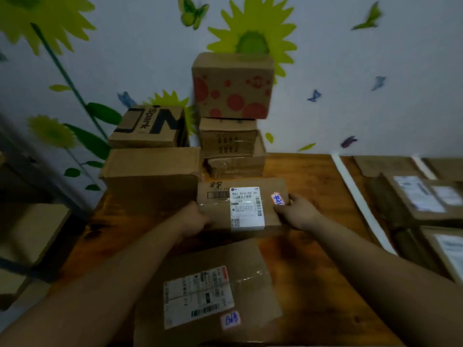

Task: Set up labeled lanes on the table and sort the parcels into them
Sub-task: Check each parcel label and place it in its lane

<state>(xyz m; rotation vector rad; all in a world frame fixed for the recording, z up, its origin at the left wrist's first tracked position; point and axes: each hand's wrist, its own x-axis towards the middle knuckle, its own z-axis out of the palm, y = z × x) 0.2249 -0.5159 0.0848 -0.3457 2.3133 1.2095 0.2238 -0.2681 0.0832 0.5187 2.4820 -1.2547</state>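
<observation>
Sorting is in hand: a flat labelled parcel [218, 206] sits between both hands, well left of the white lane strip [363, 204]. The left hand [194, 219] curls round its left edge. The right hand [298, 211] grips its right edge, thumb on top beside the handwritten sticker [278, 198]. Whether the parcel rests on the table [308, 171] is unclear. Other parcels [421, 196] already lie right of the strip. The next move probably calls for reading the sticker, illegible here, and carrying the parcel level to its matching lane.

right parcels [441, 214] blurred, cropped, labels unreadable
</observation>
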